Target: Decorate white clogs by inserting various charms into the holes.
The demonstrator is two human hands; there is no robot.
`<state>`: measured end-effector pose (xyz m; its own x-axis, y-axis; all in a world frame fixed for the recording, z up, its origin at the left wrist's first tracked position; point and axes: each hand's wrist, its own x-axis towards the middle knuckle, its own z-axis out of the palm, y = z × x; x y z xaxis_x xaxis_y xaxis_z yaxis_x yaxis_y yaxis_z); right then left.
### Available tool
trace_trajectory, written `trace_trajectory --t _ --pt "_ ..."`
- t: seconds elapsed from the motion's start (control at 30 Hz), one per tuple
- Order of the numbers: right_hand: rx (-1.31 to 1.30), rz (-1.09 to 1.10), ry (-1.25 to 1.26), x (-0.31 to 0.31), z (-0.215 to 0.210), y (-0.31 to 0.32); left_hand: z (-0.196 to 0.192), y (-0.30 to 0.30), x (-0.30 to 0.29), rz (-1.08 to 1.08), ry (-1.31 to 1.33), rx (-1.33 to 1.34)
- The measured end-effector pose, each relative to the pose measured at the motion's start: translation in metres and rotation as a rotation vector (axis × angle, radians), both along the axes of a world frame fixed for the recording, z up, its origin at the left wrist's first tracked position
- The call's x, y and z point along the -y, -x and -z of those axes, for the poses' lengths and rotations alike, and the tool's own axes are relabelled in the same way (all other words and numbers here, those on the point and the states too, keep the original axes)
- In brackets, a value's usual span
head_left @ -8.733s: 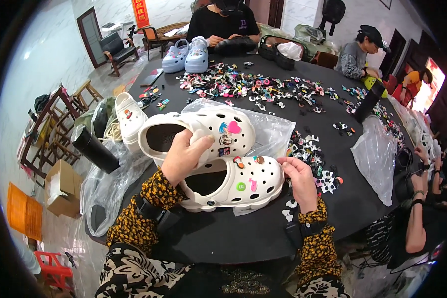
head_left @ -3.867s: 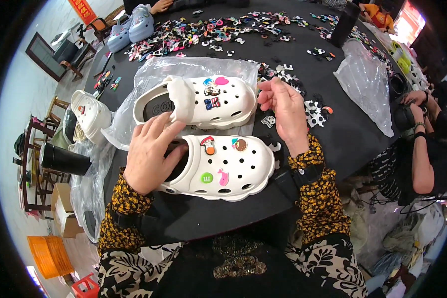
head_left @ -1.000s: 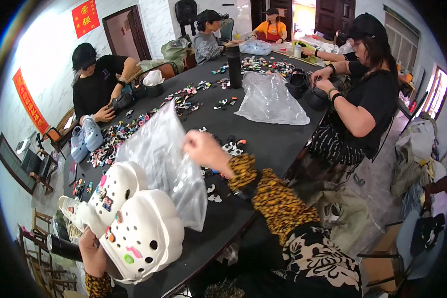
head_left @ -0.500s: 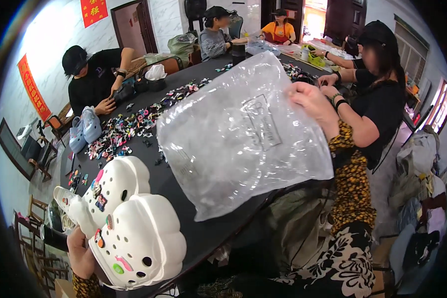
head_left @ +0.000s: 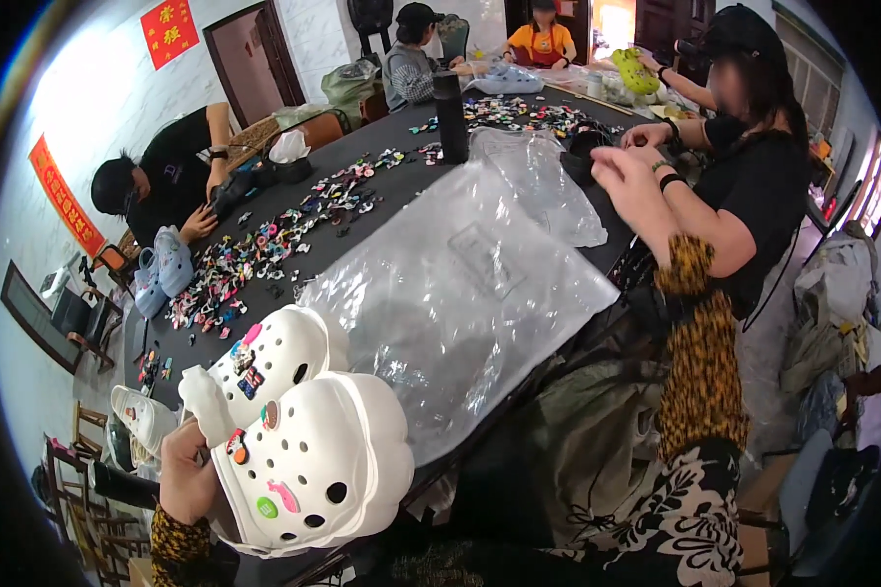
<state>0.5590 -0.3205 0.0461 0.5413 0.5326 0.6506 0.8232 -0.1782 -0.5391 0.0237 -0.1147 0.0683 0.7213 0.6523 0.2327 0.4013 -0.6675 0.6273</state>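
clear plastic bag [head_left: 460, 303] sunk lower, right hand [head_left: 641, 201] parted from it since the earlier frame

left hand [head_left: 188, 474]: my fingers are clenched on the rear of a pair of white clogs [head_left: 323, 455], partly hidden behind them. the pair is raised at the lower left, one clog beside the other and touching it, toes turned away to the right. coloured charms, among them a green disc and a pink figure, sit on the uppers.

right hand: raised at the upper right, the fingers loosely bent and released, with nothing visible in them.

clear plastic bag: flat and wrinkled, it spreads to the right of the clogs toward the near edge of the black desk [head_left: 401, 186]; how much of it rests there i cannot tell. its far corner overlaps a second clear bag [head_left: 558, 196].

surroundings: loose charms [head_left: 255, 249] are strewn beyond, near pale-blue clogs [head_left: 173, 262]; a black cylinder [head_left: 450, 122] stands upright farther back. a co-worker in black [head_left: 744, 186] sits just beyond my right hand.
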Motion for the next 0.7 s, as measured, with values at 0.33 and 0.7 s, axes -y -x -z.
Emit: trace_trajectory --t 0.33,0.7 --pt "0.252 -0.588 0.705 0.039 0.101 0.194 0.003 -0.028 -0.012 0.048 0.061 -0.201" --pt "0.271 -0.338 0.151 0.059 0.075 0.173 -0.016 -0.027 0.019 0.027 0.084 -0.151"
